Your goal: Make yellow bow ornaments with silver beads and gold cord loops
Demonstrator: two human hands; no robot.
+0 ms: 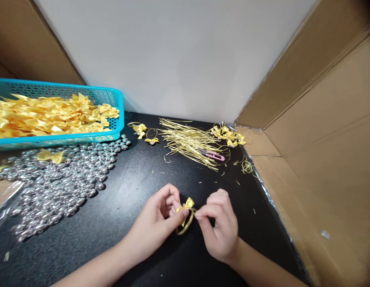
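Observation:
Near the front of the black table, my left hand pinches a yellow ribbon bow between thumb and fingers. Below the bow hangs a loop of gold cord, and a small silvery bead shows beside the ribbon, partly hidden by the fingers. My right hand is closed in a pinch at the loop's right side, its thumb and forefinger tips meeting at the cord. Whether a cord end lies between those fingertips is too small to make out for sure.
A turquoise basket of yellow bows stands at the left back. Before it spread silver beads. Gold cord strips and pink-handled snips lie at the back, with finished-looking bow loops beside. Cardboard walls border the right.

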